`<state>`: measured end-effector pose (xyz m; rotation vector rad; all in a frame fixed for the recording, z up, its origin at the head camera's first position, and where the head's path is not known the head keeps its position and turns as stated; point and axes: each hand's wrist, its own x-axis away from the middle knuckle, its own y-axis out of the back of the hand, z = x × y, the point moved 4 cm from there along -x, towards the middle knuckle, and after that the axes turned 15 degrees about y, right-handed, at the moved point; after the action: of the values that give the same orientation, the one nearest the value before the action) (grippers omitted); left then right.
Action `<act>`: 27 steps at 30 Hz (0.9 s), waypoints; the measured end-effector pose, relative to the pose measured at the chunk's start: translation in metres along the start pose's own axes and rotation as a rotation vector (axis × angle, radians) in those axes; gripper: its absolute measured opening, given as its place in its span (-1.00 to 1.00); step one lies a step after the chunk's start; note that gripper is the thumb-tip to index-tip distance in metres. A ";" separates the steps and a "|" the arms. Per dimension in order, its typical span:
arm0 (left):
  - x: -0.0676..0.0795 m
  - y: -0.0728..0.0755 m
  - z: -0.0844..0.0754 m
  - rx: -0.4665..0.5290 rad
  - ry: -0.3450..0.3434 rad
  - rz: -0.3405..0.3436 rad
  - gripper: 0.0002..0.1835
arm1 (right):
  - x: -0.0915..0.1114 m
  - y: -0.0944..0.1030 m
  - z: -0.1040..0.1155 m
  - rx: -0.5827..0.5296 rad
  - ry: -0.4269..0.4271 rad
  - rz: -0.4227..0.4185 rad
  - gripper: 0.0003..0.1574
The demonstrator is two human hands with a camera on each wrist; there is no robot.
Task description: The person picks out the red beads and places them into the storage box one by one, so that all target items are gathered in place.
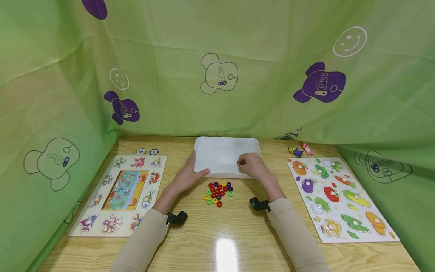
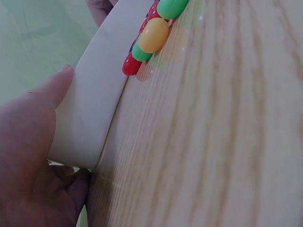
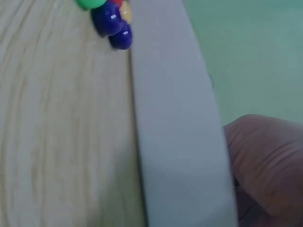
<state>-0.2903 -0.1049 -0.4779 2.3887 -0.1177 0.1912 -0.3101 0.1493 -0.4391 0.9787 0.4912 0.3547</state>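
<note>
A shallow white tray [image 1: 217, 155] stands against the curtain at the back of the table. My left hand [image 1: 186, 176] grips its front left corner; the left wrist view shows the thumb along the rim and the other fingers round the corner. Over the tray's right part, my right hand [image 1: 253, 166] pinches a small red bead [image 1: 238, 163]. In the right wrist view that bead is hidden behind the tray wall [image 3: 175, 113]. Just in front of the tray lies a loose cluster of beads, among them a yellow bead [image 1: 205, 197] and a green bead [image 1: 230, 194].
To the left lies a sea-animal puzzle board [image 1: 98, 196], with two poker chips [image 1: 141, 151] behind it. A vegetable puzzle board [image 1: 326, 207] lies at the right, and small figurines [image 1: 296, 152] stand behind it. Green curtain [image 1: 170, 94] surrounds the table's back and sides.
</note>
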 end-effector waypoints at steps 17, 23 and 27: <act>0.003 0.001 -0.003 -0.009 -0.003 -0.006 0.12 | 0.003 0.013 0.030 0.005 0.098 -0.041 -0.80; 0.005 0.002 -0.005 -0.011 0.012 0.004 0.13 | 0.016 0.011 0.070 0.052 0.215 0.049 -0.83; 0.005 0.002 -0.004 -0.011 0.011 0.005 0.11 | 0.025 -0.002 0.087 0.114 0.301 0.101 -0.86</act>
<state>-0.2866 -0.1040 -0.4730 2.3766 -0.1188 0.2053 -0.2414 0.0999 -0.4061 1.0687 0.7431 0.5751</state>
